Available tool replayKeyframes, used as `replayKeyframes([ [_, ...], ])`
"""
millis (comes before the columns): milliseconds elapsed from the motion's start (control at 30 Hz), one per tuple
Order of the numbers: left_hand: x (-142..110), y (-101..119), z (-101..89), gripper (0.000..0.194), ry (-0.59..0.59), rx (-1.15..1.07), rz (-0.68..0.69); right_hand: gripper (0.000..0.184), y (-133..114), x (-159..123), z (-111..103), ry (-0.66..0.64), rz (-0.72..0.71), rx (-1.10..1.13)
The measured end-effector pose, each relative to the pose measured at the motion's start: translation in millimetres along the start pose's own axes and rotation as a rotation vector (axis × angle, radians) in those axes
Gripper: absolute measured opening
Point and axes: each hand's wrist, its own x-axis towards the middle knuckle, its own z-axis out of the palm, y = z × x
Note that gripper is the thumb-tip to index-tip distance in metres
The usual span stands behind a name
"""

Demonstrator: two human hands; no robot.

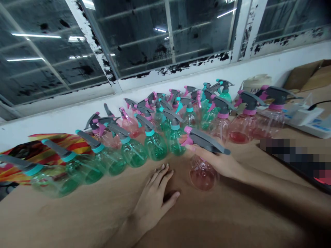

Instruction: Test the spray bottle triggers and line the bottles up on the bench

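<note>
My right hand point(219, 160) is wrapped round the neck of a pink spray bottle point(203, 175) with a grey and pink trigger head. The bottle looks upright, at or just above the tabletop; I cannot tell if it touches. My left hand point(155, 193) lies palm down on the wooden table point(85, 217), fingers outstretched, holding nothing. Just beyond its fingertips stands a row of green spray bottles with turquoise collars, the nearest being one green bottle point(156, 148). Pink spray bottles, such as one point(240, 129) at the right, stand beyond my right hand.
Several more spray bottles crowd towards the white wall point(274, 65) under the windows. A red and yellow patterned cloth point(54, 141) lies at the left. At the right are a dark flat object point(289, 158), partly pixelated, a white power strip point(310, 124) and a cardboard box point(310, 75).
</note>
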Motion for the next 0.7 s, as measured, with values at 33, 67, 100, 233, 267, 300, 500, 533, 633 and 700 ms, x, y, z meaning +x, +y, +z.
replayKeyframes([
  [33,-0.2,-0.3,0.3,0.048,-0.003,-0.001,-0.001,0.037,0.1,-0.4,0.6,0.006,-0.002,0.000],
  [67,-0.5,-0.6,0.7,0.048,-0.005,-0.002,-0.002,0.036,0.1,-0.7,1.0,0.008,-0.006,-0.010],
  [100,-0.8,-1.0,1.3,0.048,-0.004,-0.001,-0.002,0.035,-0.1,-0.9,1.3,0.004,-0.009,-0.029],
  [233,-1.7,-2.3,2.9,0.049,0.005,0.010,0.007,0.031,-1.6,-1.6,0.7,0.002,-0.004,-0.096],
  [267,-1.7,-2.3,2.8,0.049,0.005,0.009,0.007,0.029,-1.8,-1.8,0.3,0.006,0.003,-0.097],
  [300,-1.6,-2.0,2.5,0.049,0.004,0.007,0.006,0.028,-1.9,-2.0,-0.1,0.010,0.014,-0.091],
  [500,-0.5,-0.7,0.6,0.046,0.001,-0.005,0.005,0.021,-2.7,-1.5,-2.5,-0.034,0.058,-0.048],
  [533,-0.4,-0.8,0.7,0.046,0.005,-0.006,0.005,0.022,-3.2,-1.2,-2.7,-0.027,0.059,-0.041],
  [633,-0.3,-1.2,0.8,0.045,0.011,-0.010,0.008,0.027,-4.8,0.1,-2.9,-0.013,0.045,-0.035],
  [700,-0.2,-1.2,0.6,0.045,0.011,-0.009,0.008,0.021,-5.3,0.6,-3.0,-0.032,0.036,-0.055],
])
